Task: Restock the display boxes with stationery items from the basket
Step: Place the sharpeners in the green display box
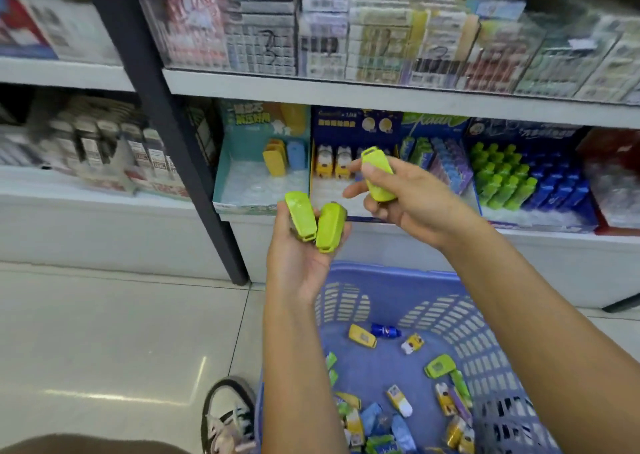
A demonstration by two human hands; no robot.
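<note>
At the bottom of the frame a blue plastic basket (408,282) sits on the pale tiled floor (114,322), beside one sneaker (227,415) at lower left; loose small stationery items lie in it, too jumbled to count, among them one lime-green piece (439,365). Above the basket, at centre frame, the left hand (304,245) is closed around two lime-green items (315,222) side by side, and the right hand (405,194) pinches a third lime-green item (378,175), the hands near each other but apart. Behind them, the lower shelf (381,103) carries a teal display box (239,180) holding one blue and about two yellow pieces, then a dark-blue display box (349,124) to its right, and further boxes of green and blue items toward the right edge. The upper shelf is blurred.
</note>
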